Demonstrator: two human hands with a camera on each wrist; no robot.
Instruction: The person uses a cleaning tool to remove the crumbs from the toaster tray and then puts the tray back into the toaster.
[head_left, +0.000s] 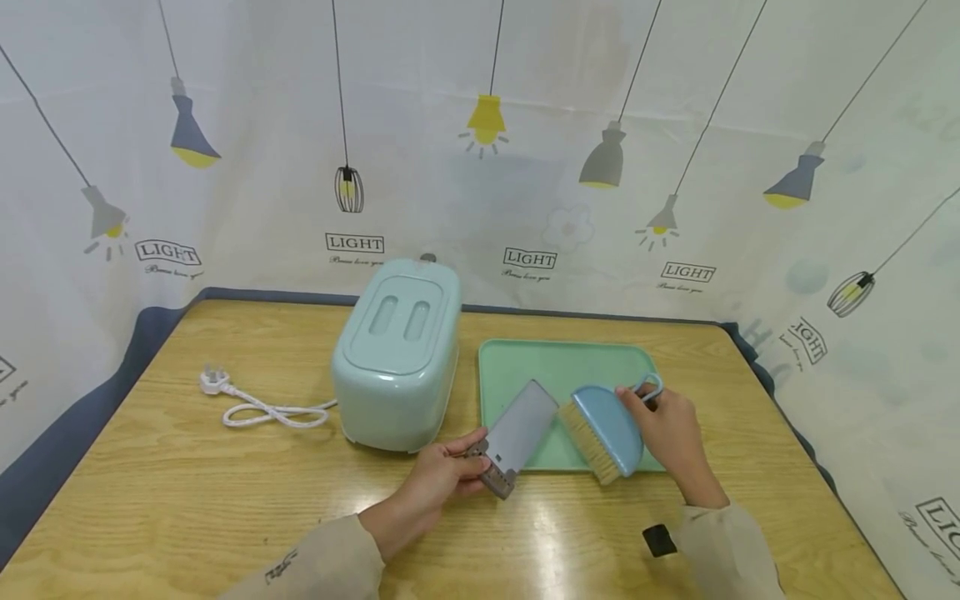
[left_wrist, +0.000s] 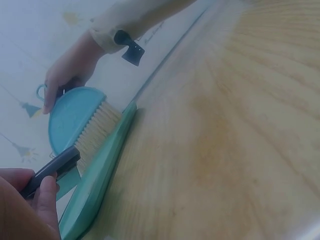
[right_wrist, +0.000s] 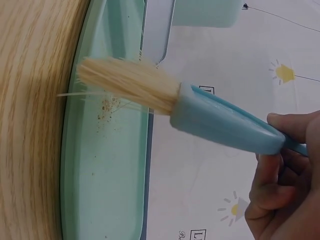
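Note:
My left hand (head_left: 442, 479) pinches the brown end of a grey crumb tray (head_left: 522, 425), thumb on top, tilted over the green tray (head_left: 495, 358). My right hand (head_left: 671, 429) grips a blue hand brush (head_left: 611, 421) near its looped end. Its pale bristles (right_wrist: 125, 82) point toward the crumb tray and overlap the green tray's front edge in the head view. Brown crumbs (right_wrist: 107, 107) lie on the green tray below the bristles, seen in the right wrist view. In the left wrist view, the crumb tray's dark end (left_wrist: 55, 167) sits between thumb and fingers.
A pale blue toaster (head_left: 397, 358) stands left of the green tray, its lid on top. Its white cord and plug (head_left: 262, 408) lie on the wooden table (head_left: 225, 500) farther left. A curtain printed with lamps (head_left: 450, 167) hangs behind the table's back edge.

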